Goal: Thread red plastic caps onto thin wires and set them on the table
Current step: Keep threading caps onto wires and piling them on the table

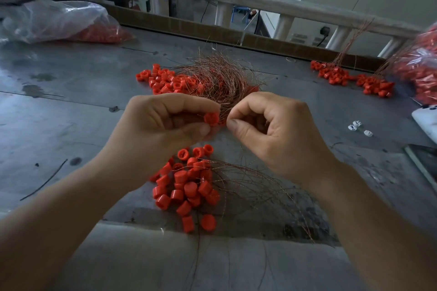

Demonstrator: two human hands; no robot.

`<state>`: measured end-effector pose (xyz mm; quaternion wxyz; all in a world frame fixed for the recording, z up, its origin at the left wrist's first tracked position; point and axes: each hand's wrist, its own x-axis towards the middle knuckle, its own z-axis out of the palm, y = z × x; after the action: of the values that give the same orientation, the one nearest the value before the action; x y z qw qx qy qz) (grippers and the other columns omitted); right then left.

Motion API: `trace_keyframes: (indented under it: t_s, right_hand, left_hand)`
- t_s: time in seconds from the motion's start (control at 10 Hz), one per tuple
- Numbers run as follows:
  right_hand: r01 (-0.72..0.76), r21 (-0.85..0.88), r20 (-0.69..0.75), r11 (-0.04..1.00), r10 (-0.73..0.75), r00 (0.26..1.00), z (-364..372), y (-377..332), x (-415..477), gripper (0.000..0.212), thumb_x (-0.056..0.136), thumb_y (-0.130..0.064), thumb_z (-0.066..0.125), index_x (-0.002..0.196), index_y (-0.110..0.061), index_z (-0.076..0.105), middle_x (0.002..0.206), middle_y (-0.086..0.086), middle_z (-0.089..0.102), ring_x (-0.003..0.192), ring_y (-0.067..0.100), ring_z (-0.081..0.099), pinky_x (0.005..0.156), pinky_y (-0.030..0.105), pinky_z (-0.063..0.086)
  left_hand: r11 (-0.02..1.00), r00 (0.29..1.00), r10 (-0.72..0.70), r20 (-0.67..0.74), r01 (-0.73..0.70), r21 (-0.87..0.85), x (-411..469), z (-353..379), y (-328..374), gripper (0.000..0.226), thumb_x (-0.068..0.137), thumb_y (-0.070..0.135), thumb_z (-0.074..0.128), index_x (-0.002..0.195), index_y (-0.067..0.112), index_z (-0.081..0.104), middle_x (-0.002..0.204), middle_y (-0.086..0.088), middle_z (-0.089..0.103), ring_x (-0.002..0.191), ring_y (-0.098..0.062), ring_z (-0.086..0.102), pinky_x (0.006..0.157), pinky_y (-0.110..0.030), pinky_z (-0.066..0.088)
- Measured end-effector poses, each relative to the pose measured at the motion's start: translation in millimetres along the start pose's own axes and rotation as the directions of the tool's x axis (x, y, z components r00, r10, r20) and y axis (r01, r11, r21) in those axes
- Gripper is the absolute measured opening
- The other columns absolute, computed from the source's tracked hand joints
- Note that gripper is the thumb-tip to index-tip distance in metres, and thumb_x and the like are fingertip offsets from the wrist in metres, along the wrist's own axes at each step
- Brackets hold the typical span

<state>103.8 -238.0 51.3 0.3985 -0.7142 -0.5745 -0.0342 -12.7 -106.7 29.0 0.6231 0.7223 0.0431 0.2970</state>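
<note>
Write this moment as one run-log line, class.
left hand: pinches red cap | right hand: pinches thin wire | stage: threading | table: pile of wired caps below hands

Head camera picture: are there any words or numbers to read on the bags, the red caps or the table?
None can be read anywhere.
Plastic bag: no print shows.
Red caps: no letters show; any moulded marks are too small.
White object at the right edge: cut off, nothing readable.

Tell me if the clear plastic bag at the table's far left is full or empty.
Partly full: the clear plastic bag lies slumped, with red plastic caps showing through its lower right side.
</note>
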Motion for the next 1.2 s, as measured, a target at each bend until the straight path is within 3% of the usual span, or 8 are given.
trace_keyframes:
  t_s: [0.1, 0.8, 1.0, 1.2]
  right_hand:
    - [-0.02, -0.002, -0.01, 1.0, 0.02, 1.0, -2.6, 1.3, 0.4, 0.009, 0.078, -0.011, 0.062, 0.07, -0.012, 0.064, 0.065, -0.013, 0.055, 0.06, -0.002, 0.049, 0.054, 0.008, 0.037]
    - [-0.014, -0.021, -0.002, 1.0, 0.014, 1.0, -4.3, -0.8, -0.2, 0.008, 0.079, -0.012, 0.062, 0.071, -0.012, 0.064, 0.064, -0.012, 0.055, 0.06, 0.0, 0.049, 0.053, 0.008, 0.037]
    - [-0.065, 0.065, 0.037, 0.996, 0.062, 0.997, -5.6, -0.8, -0.1, 0.013, 0.08, -0.01, 0.064, 0.07, -0.018, 0.063, 0.062, -0.015, 0.054, 0.057, -0.001, 0.051, 0.052, 0.008, 0.038]
    - [-0.228, 0.228, 0.166, 0.947, 0.193, 0.967, -7.2, -0.5, 1.2, 0.021, 0.081, -0.009, 0.066, 0.067, -0.025, 0.063, 0.05, -0.015, 0.054, 0.047, 0.0, 0.047, 0.046, 0.015, 0.038]
  left_hand:
    - [0.998, 1.0, -0.002, 0.03, 0.004, -0.063, -0.3, -1.3, 0.7, 0.037, 0.062, 0.008, 0.06, 0.093, 0.026, 0.069, 0.081, 0.006, 0.074, 0.076, -0.009, 0.07, 0.068, -0.013, 0.052]
    - [0.999, 0.998, 0.007, 0.066, -0.004, -0.046, -1.4, -2.8, 2.7, 0.037, 0.065, 0.009, 0.059, 0.095, 0.027, 0.067, 0.085, 0.007, 0.074, 0.081, -0.011, 0.07, 0.071, -0.016, 0.053]
    - [0.986, 0.996, -0.034, 0.079, 0.046, -0.163, -1.0, -4.1, 4.9, 0.033, 0.059, 0.012, 0.069, 0.089, 0.025, 0.073, 0.082, 0.002, 0.074, 0.078, -0.012, 0.07, 0.068, -0.016, 0.053]
    - [0.912, 0.978, -0.138, 0.158, 0.187, -0.364, -0.4, -3.1, 4.4, 0.026, 0.056, 0.01, 0.065, 0.08, 0.012, 0.076, 0.076, -0.005, 0.073, 0.072, -0.013, 0.07, 0.062, -0.017, 0.054]
